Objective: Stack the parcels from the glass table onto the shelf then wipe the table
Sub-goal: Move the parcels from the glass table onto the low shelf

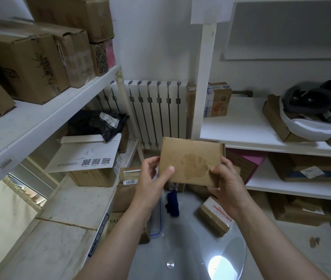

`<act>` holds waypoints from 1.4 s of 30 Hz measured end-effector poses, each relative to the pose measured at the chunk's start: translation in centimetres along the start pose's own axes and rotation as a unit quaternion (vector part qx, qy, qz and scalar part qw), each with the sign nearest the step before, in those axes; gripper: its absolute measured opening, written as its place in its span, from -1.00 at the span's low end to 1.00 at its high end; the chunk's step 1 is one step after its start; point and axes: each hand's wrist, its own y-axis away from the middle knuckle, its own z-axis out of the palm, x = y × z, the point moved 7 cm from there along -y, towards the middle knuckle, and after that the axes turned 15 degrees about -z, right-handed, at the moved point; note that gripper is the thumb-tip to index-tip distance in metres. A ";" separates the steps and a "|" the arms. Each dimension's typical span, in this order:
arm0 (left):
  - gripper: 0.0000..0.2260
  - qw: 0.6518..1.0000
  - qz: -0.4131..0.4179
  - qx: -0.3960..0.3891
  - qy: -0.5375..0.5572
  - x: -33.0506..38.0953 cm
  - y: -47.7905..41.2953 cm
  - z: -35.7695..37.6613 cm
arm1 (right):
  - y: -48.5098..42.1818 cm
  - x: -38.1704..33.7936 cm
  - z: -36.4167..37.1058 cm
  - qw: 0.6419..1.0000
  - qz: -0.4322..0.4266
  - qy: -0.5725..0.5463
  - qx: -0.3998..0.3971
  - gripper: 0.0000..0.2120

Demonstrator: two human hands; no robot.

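A flat brown cardboard parcel with a dark stain hangs in the air above the round glass table. My left hand grips its left edge, thumb on the face. My right hand grips its lower right corner. On the table lie a small taped brown parcel and a dark blue cloth. The white shelf stands to the right, level with the held parcel.
A left shelf unit carries large cartons, a white mailer and a black bag. A radiator lines the back wall. The right shelf bears a small carton and a box with headgear. Further parcels fill lower shelves.
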 end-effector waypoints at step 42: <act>-0.55 0.588 0.559 0.268 -0.520 0.0 4.4 2.5 | -0.5 0.6 1.7 0.987 0.112 0.051 -0.104 -0.43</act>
